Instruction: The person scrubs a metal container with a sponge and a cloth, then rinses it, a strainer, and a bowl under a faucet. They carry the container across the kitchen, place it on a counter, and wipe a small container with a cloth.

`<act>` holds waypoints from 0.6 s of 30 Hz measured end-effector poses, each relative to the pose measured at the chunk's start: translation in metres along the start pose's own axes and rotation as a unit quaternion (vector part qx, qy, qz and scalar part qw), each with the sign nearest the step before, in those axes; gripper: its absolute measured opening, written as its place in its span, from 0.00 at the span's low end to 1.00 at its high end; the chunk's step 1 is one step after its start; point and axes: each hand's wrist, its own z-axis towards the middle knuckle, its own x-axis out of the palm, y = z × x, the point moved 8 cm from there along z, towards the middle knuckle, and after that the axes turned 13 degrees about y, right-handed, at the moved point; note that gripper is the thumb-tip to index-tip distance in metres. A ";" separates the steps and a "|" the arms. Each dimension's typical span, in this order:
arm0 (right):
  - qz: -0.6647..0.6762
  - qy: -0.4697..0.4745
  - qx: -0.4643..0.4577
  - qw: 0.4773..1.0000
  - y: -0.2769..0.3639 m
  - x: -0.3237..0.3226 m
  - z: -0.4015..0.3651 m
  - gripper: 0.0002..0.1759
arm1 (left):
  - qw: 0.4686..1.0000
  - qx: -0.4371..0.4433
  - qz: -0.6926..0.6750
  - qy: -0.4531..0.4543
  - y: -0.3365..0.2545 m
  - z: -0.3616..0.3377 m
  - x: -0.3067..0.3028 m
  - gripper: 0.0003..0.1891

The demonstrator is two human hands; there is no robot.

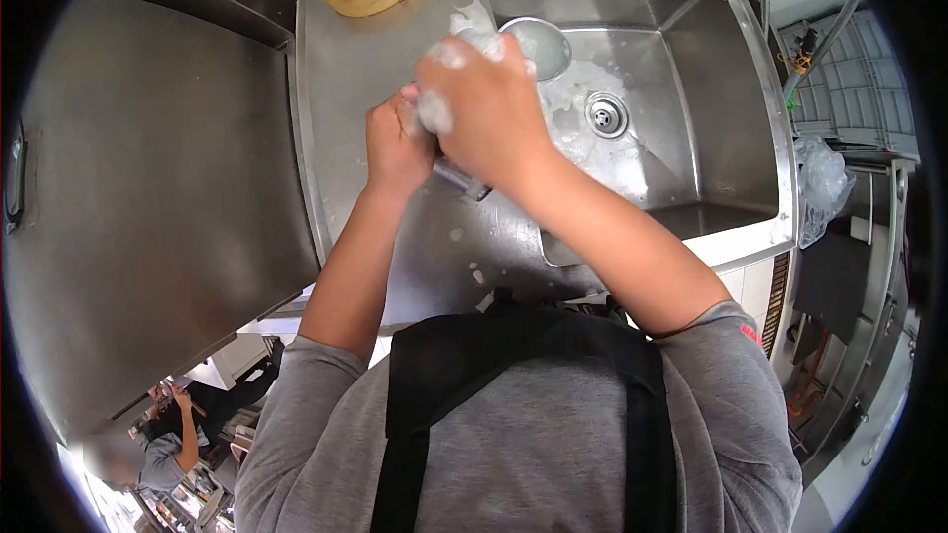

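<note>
Head view: our left hand (397, 146) clenches a grey metal bar (463, 180) above the grey steel counter (346, 128), beside the rectangular sink (726, 128); our foam-covered right hand (486, 104) curls over, its grip hidden.

Looks like a narrow metal tool (460, 180), grey and shiny, with a darker blunt end; slants down rightward above the steel counter (341, 89), mostly hidden in the grip. Shares it with frothy white lather (476, 28), details hidden.
</note>
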 end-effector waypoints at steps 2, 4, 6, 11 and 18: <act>0.061 -0.014 0.027 0.998 -0.029 0.006 0.006 0.23 | 0.999 -0.015 -0.032 0.016 0.007 -0.005 0.001 0.33; 0.374 0.096 0.192 0.902 -0.091 0.024 0.020 0.24 | 0.999 -0.017 0.036 0.010 0.015 0.000 -0.002 0.32; 0.256 0.060 0.168 0.950 -0.080 0.013 0.020 0.25 | 1.000 0.001 0.022 0.002 0.007 0.000 -0.001 0.31; 0.044 -0.030 -0.019 0.998 -0.025 -0.004 0.005 0.19 | 0.999 -0.004 -0.052 -0.003 0.009 -0.008 0.003 0.31; 0.679 0.097 0.300 0.663 -0.143 0.091 -0.018 0.10 | 0.995 0.095 0.027 -0.013 0.042 -0.031 -0.014 0.26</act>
